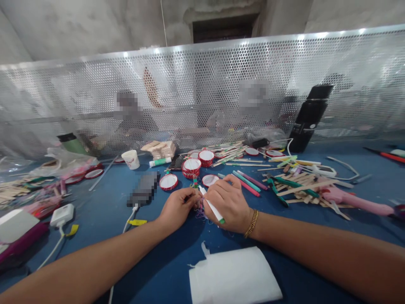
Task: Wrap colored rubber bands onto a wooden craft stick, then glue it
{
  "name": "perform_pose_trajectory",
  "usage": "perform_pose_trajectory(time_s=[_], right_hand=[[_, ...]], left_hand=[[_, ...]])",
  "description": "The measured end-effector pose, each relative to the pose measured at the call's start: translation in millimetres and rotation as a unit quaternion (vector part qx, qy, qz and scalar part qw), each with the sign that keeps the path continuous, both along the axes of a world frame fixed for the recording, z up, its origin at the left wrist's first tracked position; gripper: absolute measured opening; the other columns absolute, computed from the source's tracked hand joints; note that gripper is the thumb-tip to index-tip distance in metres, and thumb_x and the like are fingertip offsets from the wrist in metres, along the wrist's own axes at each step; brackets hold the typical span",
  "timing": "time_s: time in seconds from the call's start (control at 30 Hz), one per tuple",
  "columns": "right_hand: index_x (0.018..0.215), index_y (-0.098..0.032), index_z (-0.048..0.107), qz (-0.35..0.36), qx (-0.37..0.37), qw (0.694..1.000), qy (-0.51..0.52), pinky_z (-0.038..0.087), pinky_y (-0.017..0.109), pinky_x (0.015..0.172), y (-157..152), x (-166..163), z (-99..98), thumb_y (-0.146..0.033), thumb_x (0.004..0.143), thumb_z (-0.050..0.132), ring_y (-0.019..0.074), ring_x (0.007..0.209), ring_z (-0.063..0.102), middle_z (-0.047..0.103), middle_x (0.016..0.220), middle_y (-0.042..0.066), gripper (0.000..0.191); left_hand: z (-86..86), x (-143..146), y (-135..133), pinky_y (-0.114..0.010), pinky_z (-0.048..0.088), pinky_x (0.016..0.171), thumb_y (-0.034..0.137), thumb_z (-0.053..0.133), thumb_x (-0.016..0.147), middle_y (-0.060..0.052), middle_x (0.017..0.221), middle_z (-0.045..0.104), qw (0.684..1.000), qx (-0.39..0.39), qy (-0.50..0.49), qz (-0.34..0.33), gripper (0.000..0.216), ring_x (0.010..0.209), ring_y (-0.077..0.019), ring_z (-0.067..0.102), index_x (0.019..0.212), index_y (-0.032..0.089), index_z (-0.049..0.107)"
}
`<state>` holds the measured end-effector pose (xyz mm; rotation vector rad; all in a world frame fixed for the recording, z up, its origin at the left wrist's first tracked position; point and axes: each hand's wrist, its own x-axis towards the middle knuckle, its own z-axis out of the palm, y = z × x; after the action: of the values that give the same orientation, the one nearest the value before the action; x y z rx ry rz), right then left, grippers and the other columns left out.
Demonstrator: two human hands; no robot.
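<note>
My left hand (pixel 177 207) pinches a small flat stick (pixel 195 182) with green and red bands, its coloured end pointing up past my fingertips. Close beside it, my right hand (pixel 230 202) grips a white marker (pixel 214 208) with a green end, its other end slanting toward the stick. Whether the marker's tip touches the stick I cannot tell. Beneath my fingers lies a tangle of purple thread (pixel 201 214). Several coloured pens (pixel 247 182) rest on the blue table just beyond my right hand, and red-rimmed round lids (pixel 168 182) stand past my left.
Folded white paper (pixel 234 276) lies in front of me. A phone (pixel 144 189) with a cable and a paper cup (pixel 130 160) are at left. Wooden sticks, green scissors (pixel 278 192) and a pink glue gun (pixel 357 199) crowd the right. A black bottle (pixel 311 118) stands by the perforated metal screen (pixel 190 97).
</note>
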<state>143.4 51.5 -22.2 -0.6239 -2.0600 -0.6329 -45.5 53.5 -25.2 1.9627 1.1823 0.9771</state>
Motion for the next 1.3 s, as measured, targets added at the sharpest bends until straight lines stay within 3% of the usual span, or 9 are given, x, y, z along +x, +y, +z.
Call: perform_pose_trajectory(time_s=[0.43, 1.1, 1.3], right_hand=[[0.076, -0.02, 0.053, 0.036, -0.011, 0.999, -0.008, 0.031, 0.039, 0.086, -1.7, -2.1, 0.0, -0.015, 0.087, 0.054, 0.0146, 0.074, 0.055, 0.063, 0.071, -0.002, 0.011], [0.073, -0.021, 0.052, -0.01, -0.011, 1.0, 0.0, 0.029, 0.038, 0.082, 0.6, -0.9, 0.2, -0.02, 0.085, 0.053, 0.0171, 0.071, 0.044, 0.053, 0.067, 0.0, 0.012], [0.073, -0.02, 0.051, 0.024, -0.003, 1.0, -0.003, 0.03, 0.037, 0.084, -2.1, -0.9, 1.7, -0.017, 0.084, 0.053, 0.0152, 0.071, 0.048, 0.057, 0.068, -0.001, 0.012]], left_hand=[[-3.0, -1.1, 1.2, -0.023, 0.036, 0.059, 0.027, 0.051, 0.09, 0.004, 0.062, 0.052, 1.0, 0.007, -0.001, 0.003, 0.027, 0.063, -0.0124, 0.048, 0.064, 0.018, 0.053], [2.2, 0.7, -0.8, -0.023, 0.039, 0.063, 0.028, 0.052, 0.091, 0.002, 0.065, 0.056, 1.0, -0.002, -0.008, -0.008, 0.025, 0.065, -0.0132, 0.051, 0.069, 0.017, 0.059], [-1.6, -0.9, 0.8, -0.023, 0.037, 0.06, 0.028, 0.054, 0.09, 0.004, 0.062, 0.053, 1.0, 0.001, -0.005, 0.003, 0.026, 0.062, -0.0124, 0.049, 0.066, 0.018, 0.056]])
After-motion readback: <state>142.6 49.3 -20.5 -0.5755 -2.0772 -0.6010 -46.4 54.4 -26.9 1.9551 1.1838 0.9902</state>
